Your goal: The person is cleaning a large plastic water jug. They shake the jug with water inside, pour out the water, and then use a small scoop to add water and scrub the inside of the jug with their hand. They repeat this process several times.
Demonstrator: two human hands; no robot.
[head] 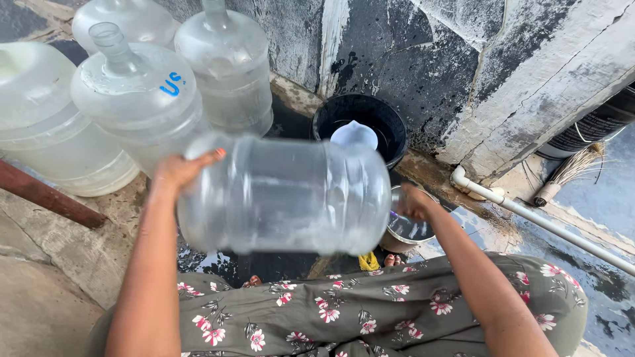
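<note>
Two hands: a clear plastic water jug (284,195) is held on its side between them, above the lap of a floral dress (370,314).
Left grip: the left hand (178,170) is spread over the jug's left end, thumb laid on top, clasping the jug.
Right grip: the right hand (413,201) is pressed against the jug's other end; its fingers are partly hidden, and something small and purple-blue is seen at them, too blurred to be told.
Jug: it is tilted level, blurred, with a little water seen inside.
Just beyond the right hand: a metal bowl (410,231) is set on the wet ground.
Behind the jug: a black bucket (390,129) is stood against the wall, with a pale blue scoop (355,135) inside it.
Far left: four large clear water bottles (139,99) are stood upright together near a rusty bar (46,195).
Right: a white pipe (536,218) is run along the foot of the wall, and a broom (569,168) is laid beside it.
</note>
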